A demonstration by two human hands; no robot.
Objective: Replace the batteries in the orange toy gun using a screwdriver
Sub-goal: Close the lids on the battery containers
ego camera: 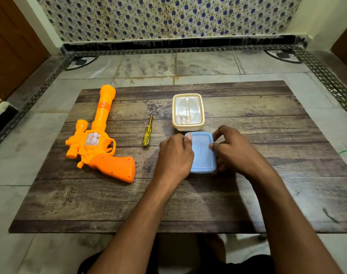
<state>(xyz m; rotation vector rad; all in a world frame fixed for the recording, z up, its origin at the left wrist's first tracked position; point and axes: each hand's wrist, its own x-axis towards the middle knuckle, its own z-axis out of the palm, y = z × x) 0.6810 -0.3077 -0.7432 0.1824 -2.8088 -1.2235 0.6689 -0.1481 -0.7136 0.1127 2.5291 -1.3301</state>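
Orange plastic all over, my gun lies flat at the worktop's left, long barrel pointing away, small scope on its side, grip toward me. Just right of it lies a yellow-handled screwdriver. My left hand and right hand clasp a blue-lidded box, with a cream box just beyond.

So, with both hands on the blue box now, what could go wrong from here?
1. Both the left hand and right hand grip the blue-lidded box; if its lid pops suddenly, contents may scatter.
2. The cream box stands right behind it and could get knocked.
3. The screwdriver lies loose near the left hand and might roll if bumped.
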